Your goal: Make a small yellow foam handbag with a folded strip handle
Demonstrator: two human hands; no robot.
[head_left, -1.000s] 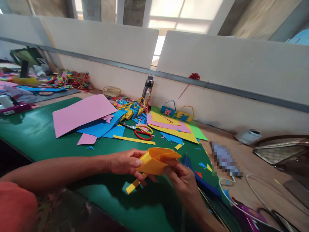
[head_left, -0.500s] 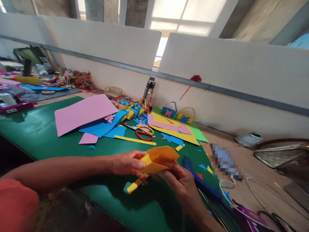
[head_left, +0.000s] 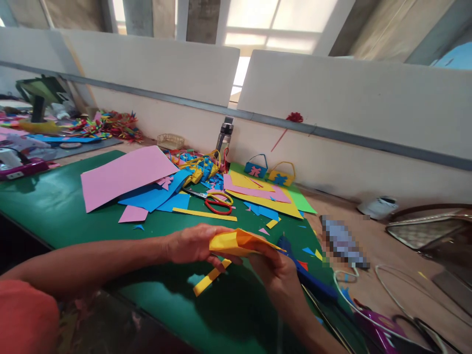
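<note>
A yellow folded paper piece, shaped like a small bag, is held above the green table between both hands. My left hand grips its left end, with the fingers partly underneath. My right hand closes on its right side, its fingertips partly hidden by the paper and the hand itself. Below the left fingers lies a short yellow strip. Just right of my right hand is a dark blue tool that resembles a glue gun, partly hidden. Scissors with red and yellow handles lie beyond the hands.
Pink sheet and blue sheets lie left on the green table. Small finished bags, one blue and one yellow, lean against the wall. Stacked yellow sheets lie before them. A white cable runs at right.
The yellow folded piece has tipped flatter, so its opening shows less. My right hand has turned over its right side, while the left hand keeps its hold.
</note>
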